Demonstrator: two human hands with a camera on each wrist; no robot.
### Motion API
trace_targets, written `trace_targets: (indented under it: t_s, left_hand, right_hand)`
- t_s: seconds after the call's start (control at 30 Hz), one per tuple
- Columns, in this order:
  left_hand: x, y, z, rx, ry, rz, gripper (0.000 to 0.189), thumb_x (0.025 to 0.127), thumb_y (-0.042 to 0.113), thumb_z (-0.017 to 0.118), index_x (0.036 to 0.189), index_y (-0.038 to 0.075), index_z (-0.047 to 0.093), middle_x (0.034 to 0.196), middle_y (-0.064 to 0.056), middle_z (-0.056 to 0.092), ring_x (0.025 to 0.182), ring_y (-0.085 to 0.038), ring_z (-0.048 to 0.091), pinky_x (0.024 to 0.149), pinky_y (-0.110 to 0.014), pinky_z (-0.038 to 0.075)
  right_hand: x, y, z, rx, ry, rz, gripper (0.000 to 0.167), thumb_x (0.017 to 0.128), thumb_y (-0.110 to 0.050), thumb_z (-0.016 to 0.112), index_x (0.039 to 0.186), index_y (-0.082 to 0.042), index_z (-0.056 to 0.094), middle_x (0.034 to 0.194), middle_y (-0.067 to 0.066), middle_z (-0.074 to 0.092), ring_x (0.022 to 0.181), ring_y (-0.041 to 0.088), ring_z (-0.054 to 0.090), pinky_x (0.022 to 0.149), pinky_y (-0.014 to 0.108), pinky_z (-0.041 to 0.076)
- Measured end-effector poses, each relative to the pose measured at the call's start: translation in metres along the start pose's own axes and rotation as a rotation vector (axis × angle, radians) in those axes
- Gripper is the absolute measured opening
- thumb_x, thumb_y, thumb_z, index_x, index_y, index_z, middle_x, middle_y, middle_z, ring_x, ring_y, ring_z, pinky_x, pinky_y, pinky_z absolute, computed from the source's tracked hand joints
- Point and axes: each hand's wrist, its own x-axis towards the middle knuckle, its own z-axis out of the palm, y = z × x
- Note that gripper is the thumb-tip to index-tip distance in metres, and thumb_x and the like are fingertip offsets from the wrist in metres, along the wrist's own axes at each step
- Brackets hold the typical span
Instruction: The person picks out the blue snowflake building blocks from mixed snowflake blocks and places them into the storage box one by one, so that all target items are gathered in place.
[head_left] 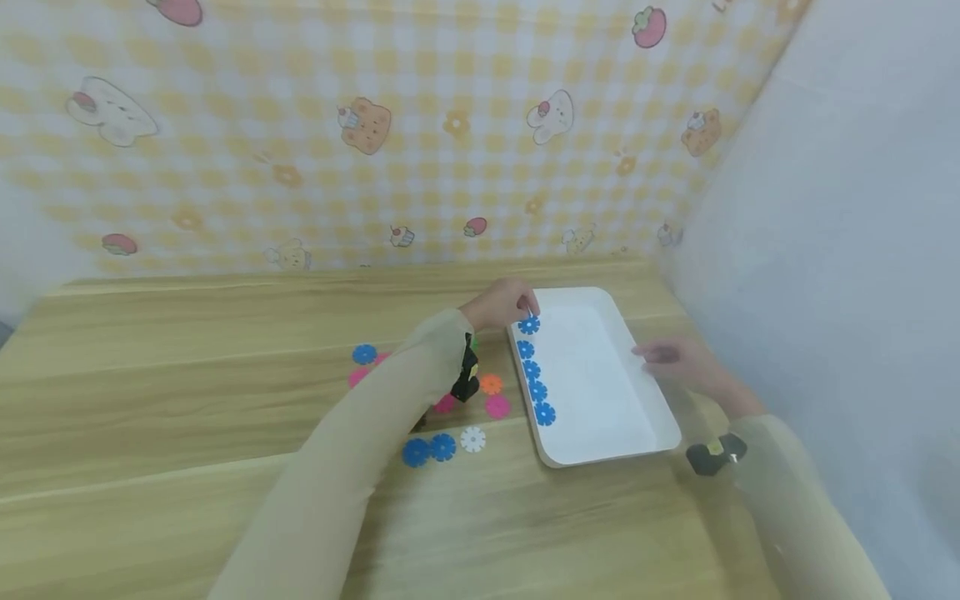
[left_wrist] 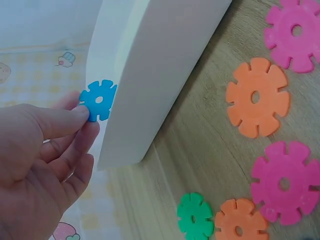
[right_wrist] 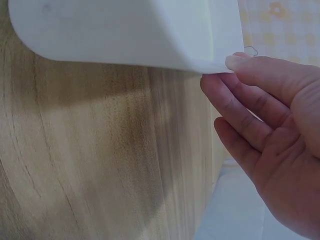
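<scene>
Between thumb and fingers, my left hand (head_left: 501, 305) pinches a blue notched plastic disc (left_wrist: 98, 101) with a hole in its centre. It is at the far left corner of a white rectangular tray (head_left: 592, 383). Along the tray's left side, several blue discs (head_left: 537, 390) form a row toward me. My right hand (head_left: 684, 363) grips the tray's right rim (right_wrist: 216, 67), thumb on top and fingers beneath. In the left wrist view the held disc overlaps the tray's wall; whether it touches cannot be told.
Left of the tray, loose discs lie on the wooden table (head_left: 187, 383): orange (head_left: 491, 384), pink (head_left: 497, 407), white (head_left: 472, 439), blue (head_left: 442, 447) and green (left_wrist: 195, 218). My left forearm hides some of them. A checked cloth (head_left: 420, 167) hangs behind; a pale wall (head_left: 840, 208) stands at right.
</scene>
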Motion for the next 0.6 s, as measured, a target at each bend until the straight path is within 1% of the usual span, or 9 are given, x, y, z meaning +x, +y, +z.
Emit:
trace_targets:
  t_s: [0.07,0.13,0.23,0.3,0.47,0.6]
  left_hand:
    - [0.002,-0.001,0.001,0.015,-0.005,-0.004,0.016,0.088,-0.005,0.052,0.098,-0.001,0.064,0.098,-0.010,0.060,0.093,-0.020,0.054,0.082,-0.026,0.044]
    - [0.003,-0.003,0.001,0.028,-0.006,-0.013,0.015,0.088,-0.006,0.053,0.097,0.000,0.064,0.097,-0.010,0.059,0.094,-0.020,0.053,0.082,-0.026,0.044]
    - [0.005,-0.006,0.003,0.052,-0.008,-0.030,0.015,0.087,-0.006,0.054,0.096,0.000,0.065,0.096,-0.009,0.058,0.093,-0.020,0.053,0.080,-0.025,0.045]
    - [0.006,-0.008,0.005,0.085,-0.014,-0.030,0.016,0.087,-0.005,0.054,0.097,0.000,0.065,0.096,-0.008,0.059,0.092,-0.019,0.053,0.080,-0.025,0.045]
    - [0.009,-0.009,0.008,0.156,-0.027,-0.007,0.018,0.087,-0.006,0.053,0.098,0.000,0.067,0.098,-0.008,0.061,0.094,-0.019,0.054,0.083,-0.025,0.045]
    - [0.012,-0.010,0.008,0.168,-0.025,-0.026,0.019,0.087,-0.007,0.053,0.097,0.000,0.067,0.099,-0.008,0.062,0.096,-0.019,0.055,0.085,-0.025,0.045]
  right_hand:
    - [0.001,0.002,-0.001,-0.002,0.002,0.006,0.029,0.085,-0.004,0.062,0.111,0.007,0.059,0.105,0.023,0.062,0.096,0.035,0.058,0.082,0.035,0.049]
    - [0.002,0.002,-0.001,-0.007,0.003,0.013,0.029,0.085,-0.004,0.062,0.112,0.006,0.059,0.104,0.022,0.062,0.095,0.034,0.059,0.081,0.034,0.049]
    - [0.000,0.000,-0.002,0.002,-0.003,0.018,0.030,0.085,-0.006,0.062,0.112,0.006,0.059,0.104,0.022,0.062,0.095,0.036,0.059,0.082,0.041,0.049]
    - [-0.001,-0.002,-0.002,0.009,-0.009,0.025,0.030,0.085,-0.007,0.062,0.113,0.006,0.059,0.106,0.023,0.062,0.096,0.037,0.058,0.083,0.045,0.048]
    - [-0.002,-0.001,-0.002,0.022,-0.010,0.032,0.031,0.086,-0.008,0.062,0.114,0.005,0.058,0.106,0.023,0.061,0.098,0.037,0.058,0.084,0.047,0.047]
    - [-0.001,0.000,-0.003,0.024,-0.006,0.017,0.031,0.085,-0.007,0.062,0.114,0.005,0.058,0.107,0.023,0.061,0.098,0.037,0.058,0.084,0.047,0.046]
